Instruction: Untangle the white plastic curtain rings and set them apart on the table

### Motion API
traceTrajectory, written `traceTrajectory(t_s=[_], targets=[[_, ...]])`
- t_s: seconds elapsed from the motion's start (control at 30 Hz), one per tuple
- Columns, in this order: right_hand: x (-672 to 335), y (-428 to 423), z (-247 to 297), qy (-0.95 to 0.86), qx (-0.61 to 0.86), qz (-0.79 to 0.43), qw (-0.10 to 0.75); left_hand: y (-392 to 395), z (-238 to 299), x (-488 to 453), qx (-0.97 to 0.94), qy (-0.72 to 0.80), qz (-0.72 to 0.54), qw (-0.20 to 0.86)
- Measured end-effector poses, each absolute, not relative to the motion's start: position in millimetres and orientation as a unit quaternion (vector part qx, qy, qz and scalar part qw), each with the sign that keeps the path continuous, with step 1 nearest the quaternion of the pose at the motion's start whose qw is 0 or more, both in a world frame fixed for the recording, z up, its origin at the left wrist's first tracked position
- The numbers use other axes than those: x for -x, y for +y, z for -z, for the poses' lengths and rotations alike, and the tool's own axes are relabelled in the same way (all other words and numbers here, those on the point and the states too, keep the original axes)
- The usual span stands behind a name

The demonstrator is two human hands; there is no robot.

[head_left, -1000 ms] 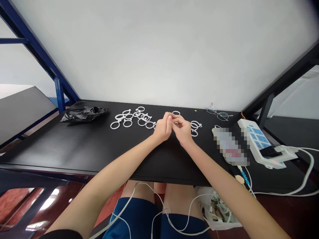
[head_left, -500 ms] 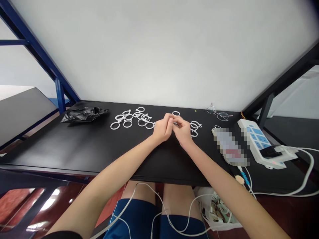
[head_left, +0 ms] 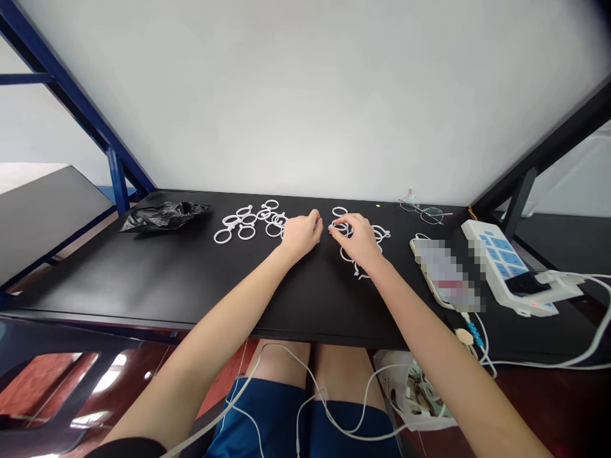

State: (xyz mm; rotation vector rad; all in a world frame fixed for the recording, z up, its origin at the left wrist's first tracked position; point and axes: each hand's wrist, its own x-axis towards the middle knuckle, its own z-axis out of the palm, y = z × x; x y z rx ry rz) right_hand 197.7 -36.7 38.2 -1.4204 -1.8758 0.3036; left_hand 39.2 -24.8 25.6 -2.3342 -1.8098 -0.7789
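My left hand (head_left: 301, 236) is closed above the black table, its fingers curled in and turned away, so what it may hold is hidden. Just right of it, my right hand (head_left: 360, 240) pinches a white plastic curtain ring (head_left: 340, 227) between thumb and forefinger. Several more white rings with small eyelets (head_left: 347, 254) lie under and around that hand, partly covered by it. One single ring (head_left: 340, 211) rests behind it. Beyond my left hand spreads a looser group of similar rings (head_left: 246, 232), some overlapping.
A crumpled black plastic bag (head_left: 165, 217) lies at the left. On the right are eyeglasses (head_left: 432, 215), a phone (head_left: 446, 277) with a cable, and a white power strip (head_left: 503, 264) with plugs in it. White cables (head_left: 329, 426) hang across my lap. A wall stands behind the table (head_left: 200, 280).
My hands were together over the middle of the table; now they are apart, the left slightly to the left, the right at the right-hand rings. More of those rings show now.
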Motion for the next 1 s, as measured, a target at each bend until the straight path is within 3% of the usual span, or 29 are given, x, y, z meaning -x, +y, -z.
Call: traceTrajectory(t_s=[0.13, 0.3, 1.0], targets=[[-199.4, -34.6, -30.1, -0.739, 0.595, -0.127, 0.288, -22.4, -20.7, -39.0, 0.78, -0.582, 0.225, 0.046], [-192.3, -31.9, -16.3, -0.772, 0.573, -0.104, 0.254, -22.8, -20.2, -38.5, 0.788, -0.576, 0.216, 0.03], [-196.4, -24.6, -10.4, -0.757, 0.53, -0.097, 0.369, -20.5, -10.1, -40.8, 0.79, -0.544, 0.277, 0.063]])
